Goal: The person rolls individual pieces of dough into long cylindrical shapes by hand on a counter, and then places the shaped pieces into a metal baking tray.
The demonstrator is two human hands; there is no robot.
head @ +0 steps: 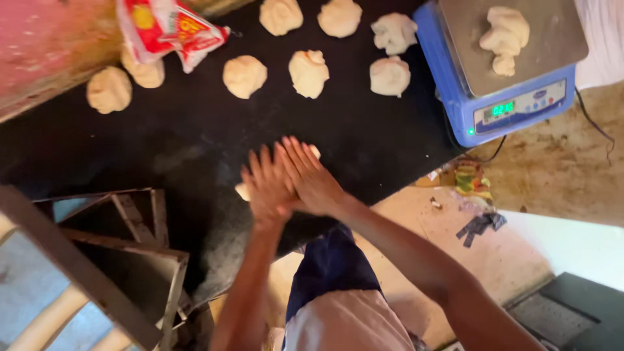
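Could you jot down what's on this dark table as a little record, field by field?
Surface: black worktop
Left hand: flat, pressing a piece of dough that peeks out beneath
Right hand: flat, overlapping the left on the same dough
Dough balls: about nine, in loose rows on the far side
Scale: blue, lit green display, a dough lump on its pan
Packet: red and white, at the far left
Metal tins: near left, dark

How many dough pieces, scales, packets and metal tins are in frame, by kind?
Loose dough balls on the black table: 9
Dough under the left hand and right hand: 1
Dough lump on the scale: 1
Blue scale: 1
Red and white packet: 1
Metal tins: at least 2, stacked, exact number unclear
Total: 15 or more
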